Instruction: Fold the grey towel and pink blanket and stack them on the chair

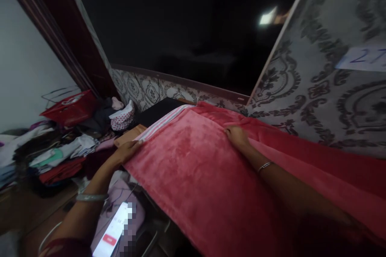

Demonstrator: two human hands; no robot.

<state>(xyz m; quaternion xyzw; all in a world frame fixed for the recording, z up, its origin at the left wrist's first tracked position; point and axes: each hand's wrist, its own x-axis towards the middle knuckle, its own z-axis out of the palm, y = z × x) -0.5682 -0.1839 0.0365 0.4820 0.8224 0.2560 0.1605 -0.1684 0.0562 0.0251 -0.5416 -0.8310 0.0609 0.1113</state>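
A large red plush blanket with a striped white-and-pink border along its far left edge spreads out before me. At its left corner, my left hand grips the edge beside the striped border, fingers closed over the fabric. My right hand is closed on the blanket near its far side, by a fold line. A deeper red folded part of the blanket lies beyond and to the right of that hand. The surface under the blanket is mostly hidden.
A large dark television screen stands against the patterned wall. Heaped clothes and a red bag are at the left. A lit phone rests on a pink item below my left arm. A black flat surface shows behind the blanket.
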